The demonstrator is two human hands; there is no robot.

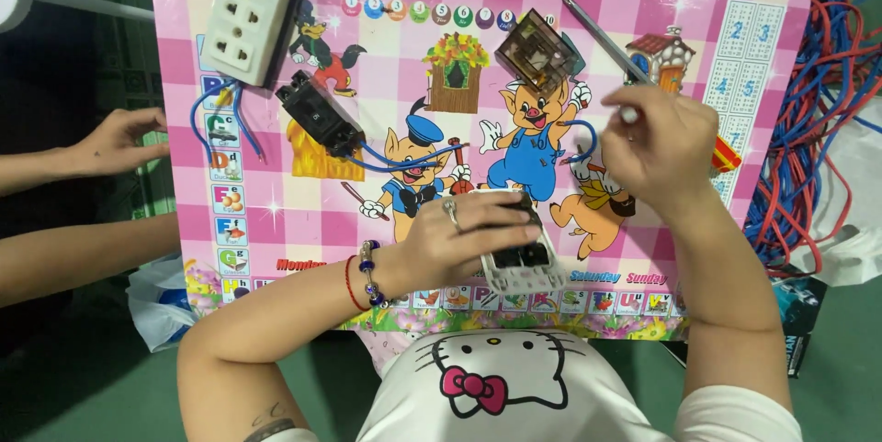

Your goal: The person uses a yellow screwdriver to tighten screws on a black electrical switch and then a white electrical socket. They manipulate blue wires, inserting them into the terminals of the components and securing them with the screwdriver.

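My left hand (pixel 459 235) grips a white switch housing with dark inserts (pixel 522 256) near the front edge of a pink checked cartoon table (pixel 386 93). My right hand (pixel 654 143) is closed on a screwdriver (pixel 602 35) whose shaft slants up and left over the table. A blue wire (pixel 579 134) curls from under the right hand towards the housing. A clear brown plastic block (pixel 536 51) lies just behind the hands. A black switch module (pixel 319 114) with blue wires sits to the left, below a white triple socket (pixel 250 12).
Another person's hand (pixel 124 141) and forearms reach in at the table's left edge. A tangle of red and blue wires (pixel 808 130) lies to the right of the table. A dark box (pixel 801 309) lies on the green floor at lower right.
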